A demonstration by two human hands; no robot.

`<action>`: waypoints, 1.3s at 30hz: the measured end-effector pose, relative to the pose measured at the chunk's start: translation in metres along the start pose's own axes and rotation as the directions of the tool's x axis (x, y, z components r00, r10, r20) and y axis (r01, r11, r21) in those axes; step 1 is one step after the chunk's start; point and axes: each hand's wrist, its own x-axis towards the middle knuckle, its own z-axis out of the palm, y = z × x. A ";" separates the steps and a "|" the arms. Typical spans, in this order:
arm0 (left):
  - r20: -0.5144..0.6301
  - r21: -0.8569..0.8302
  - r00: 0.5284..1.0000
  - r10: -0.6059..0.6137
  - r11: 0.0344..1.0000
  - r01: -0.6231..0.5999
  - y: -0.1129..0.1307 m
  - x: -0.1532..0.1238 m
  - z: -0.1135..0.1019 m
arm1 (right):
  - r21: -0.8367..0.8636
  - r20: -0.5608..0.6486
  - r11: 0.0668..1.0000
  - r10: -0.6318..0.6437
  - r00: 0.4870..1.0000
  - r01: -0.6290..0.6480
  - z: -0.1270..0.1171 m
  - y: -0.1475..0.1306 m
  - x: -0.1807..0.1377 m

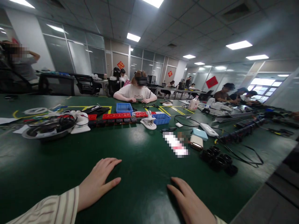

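My left hand [100, 179] lies over the green tabletop [140, 165], fingers stretched out and thumb apart, with nothing in it. Closer to the right, my right hand [190, 200] hovers at or on the same surface; its visible thumb and forefinger reach forward and hold nothing. Whether either palm fully touches the table, I cannot tell. Beyond the right hand is a bright pixelated rectangle [175, 144], its details masked. Beside it sit a cream-coloured case [196, 142], a light blue case [199, 134] and several black ring-shaped parts [218, 158].
A metal bowl [46, 132] of cables stands at the left. Across the middle run red-topped blocks [116, 116], two blue bins [124, 108] and a white stand [149, 122]. Black cables [252, 158] trail at the right. Opposite sits a person [137, 91] wearing a headset.
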 end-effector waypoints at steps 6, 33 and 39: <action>0.121 -0.022 0.992 -0.031 0.999 0.034 -0.010 0.001 0.002 | 0.135 -0.403 0.775 0.612 0.680 -0.617 -0.048 0.115 -0.123; 0.132 0.027 0.988 -0.081 0.997 0.078 -0.002 0.002 -0.002 | 0.291 -0.682 0.719 0.618 0.390 -0.631 -0.047 0.206 -0.055; 0.053 0.047 0.998 -0.035 0.998 0.032 0.001 0.001 0.002 | 0.215 -0.700 0.719 0.585 0.410 -0.661 -0.042 0.201 -0.056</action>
